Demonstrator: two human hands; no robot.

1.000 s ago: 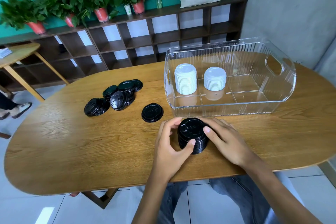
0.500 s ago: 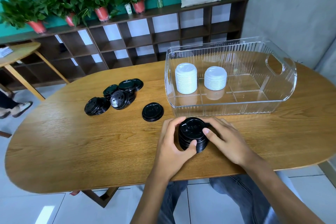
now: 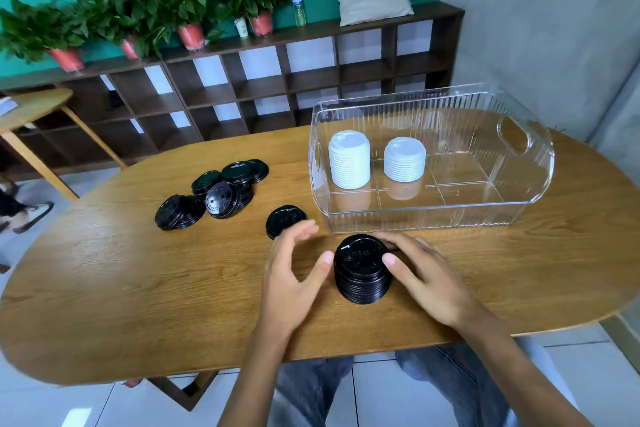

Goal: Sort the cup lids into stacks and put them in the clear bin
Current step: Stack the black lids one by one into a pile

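At the table's near edge, my left hand (image 3: 294, 274) has just let go, fingers spread, only the thumb brushing the tall stack of black plastic cup lids (image 3: 362, 269). My right hand (image 3: 424, 279) still cups it. Squared up, I reckon; the clear ribbed plastic bin (image 3: 426, 215) just behind comes next.

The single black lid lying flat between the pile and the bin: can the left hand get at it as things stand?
Probably yes. The left hand is open and empty, its fingertips beside the single black lid. Nothing sits on the lid, and the clear bin stands off to its right.
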